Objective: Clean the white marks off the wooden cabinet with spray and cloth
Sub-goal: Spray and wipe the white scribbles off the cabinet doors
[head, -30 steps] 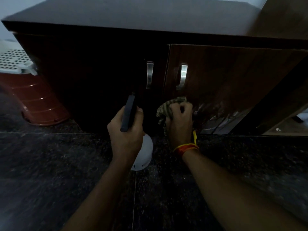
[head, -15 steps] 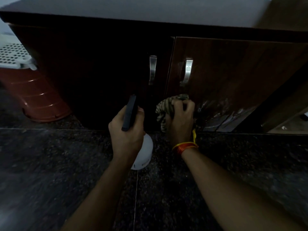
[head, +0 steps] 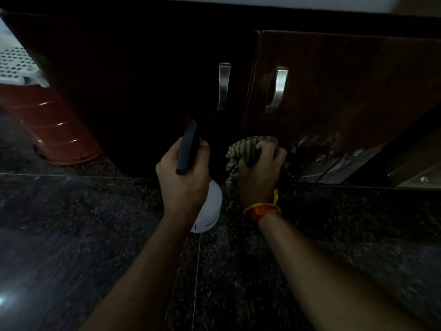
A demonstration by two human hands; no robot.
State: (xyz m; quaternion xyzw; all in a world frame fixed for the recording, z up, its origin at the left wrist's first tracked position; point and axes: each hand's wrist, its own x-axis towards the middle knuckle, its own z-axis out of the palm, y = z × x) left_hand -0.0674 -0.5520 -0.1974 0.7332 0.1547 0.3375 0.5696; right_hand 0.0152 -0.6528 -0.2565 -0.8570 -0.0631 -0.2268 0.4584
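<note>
A dark wooden cabinet (head: 334, 87) fills the upper view, with two metal door handles (head: 278, 89). White smears (head: 334, 158) streak the lower part of the right door. My right hand (head: 259, 173) grips a striped cloth (head: 241, 149) and presses it against the bottom left corner of that door. My left hand (head: 183, 182) holds a white spray bottle (head: 210, 206) by its dark trigger head (head: 188, 146), just left of the cloth and in front of the left door.
A dark speckled stone floor (head: 95, 235) runs under my arms. A reddish-brown plastic stool (head: 55, 130) stands at the left beside the cabinet, with a white perforated basket (head: 14, 65) above it. A wooden panel leans at the far right.
My view has dropped and drawn closer to the cabinet doors. The right hand with the cloth has stayed at the lower left of the right door, shifting slightly. The left hand keeps the bottle.
</note>
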